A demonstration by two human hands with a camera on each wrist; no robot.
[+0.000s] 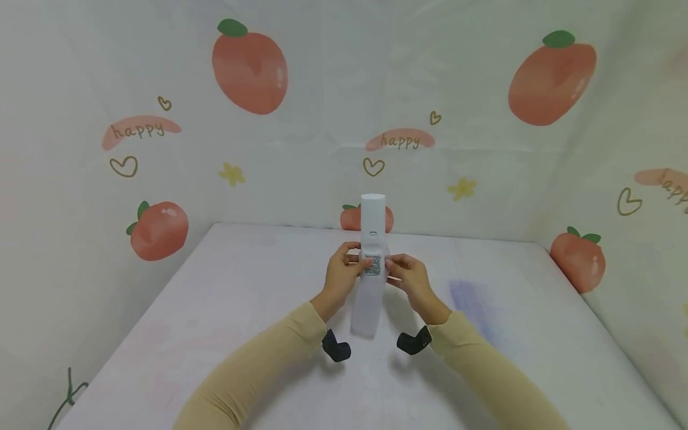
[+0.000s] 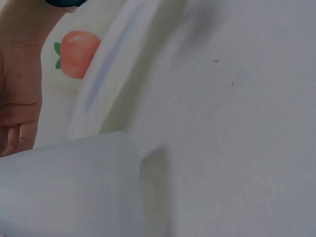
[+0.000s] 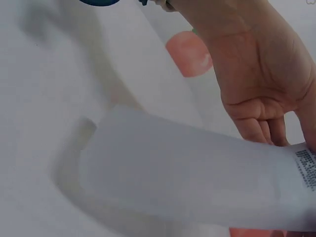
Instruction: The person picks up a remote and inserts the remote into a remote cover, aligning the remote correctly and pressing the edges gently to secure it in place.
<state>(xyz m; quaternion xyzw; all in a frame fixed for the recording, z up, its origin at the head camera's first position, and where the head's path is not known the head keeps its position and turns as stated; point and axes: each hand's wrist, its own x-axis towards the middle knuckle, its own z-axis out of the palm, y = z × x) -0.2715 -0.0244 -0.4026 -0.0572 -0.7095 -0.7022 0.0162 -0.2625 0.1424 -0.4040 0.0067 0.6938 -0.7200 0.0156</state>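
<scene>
Ok so left hand (image 1: 340,273) has its grip pinched on the left side of a white bottle (image 1: 373,216), thumb partly over the QR code (image 1: 376,269). Bottle's held over the worktop (image 1: 242,322), and right hand (image 1: 414,278) has its grip pinching the bottle's right edge.
</scene>
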